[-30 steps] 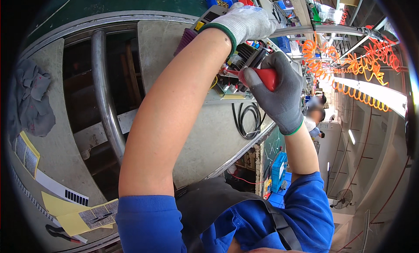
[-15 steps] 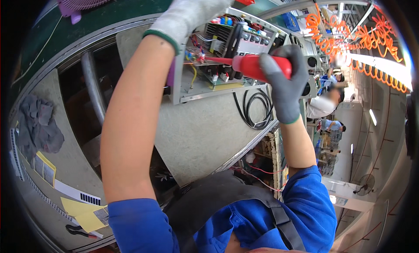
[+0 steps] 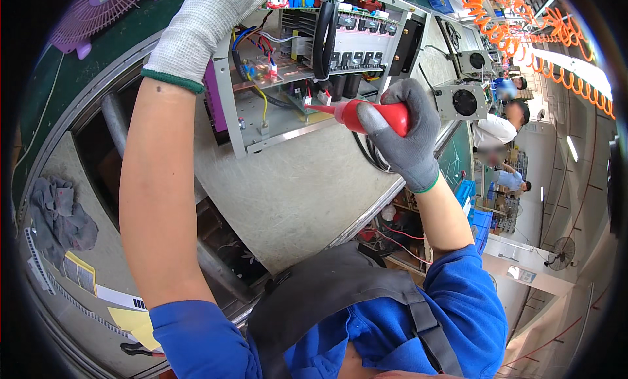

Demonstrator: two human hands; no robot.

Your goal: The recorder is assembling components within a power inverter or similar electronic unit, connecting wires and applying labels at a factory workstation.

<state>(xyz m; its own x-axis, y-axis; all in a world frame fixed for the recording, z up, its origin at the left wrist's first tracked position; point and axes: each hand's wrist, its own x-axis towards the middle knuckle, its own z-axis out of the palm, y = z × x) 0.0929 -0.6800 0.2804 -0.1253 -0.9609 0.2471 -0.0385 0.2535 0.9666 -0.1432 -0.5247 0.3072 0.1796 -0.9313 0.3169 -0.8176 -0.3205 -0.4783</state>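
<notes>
My right hand [image 3: 418,140], in a grey glove, is closed round a red squeeze bottle [image 3: 396,117] with a long thin nozzle. The nozzle's tip is at a small white connector [image 3: 307,101] low inside an open metal equipment chassis [image 3: 275,140]; whether they touch I cannot tell. Another white and red connector [image 3: 272,71] with coloured wires stands up to the left. My left hand [image 3: 216,19], in a white knitted glove with a green cuff, is at the chassis's upper left corner. Its fingers run out of the top edge, so their grip is hidden.
A coil of black cable [image 3: 369,150] lies right of the chassis on the grey worktop [image 3: 294,196]. A purple fan [image 3: 98,16] stands at far left. A grey rag [image 3: 59,212] and yellow papers [image 3: 134,323] lie at left. Similar units with round fans [image 3: 466,103] and several people are at right.
The nozzle tip has moved from the upper wired connector down and right to the lower white one. My left hand has moved left in the picture, and the view has shifted.
</notes>
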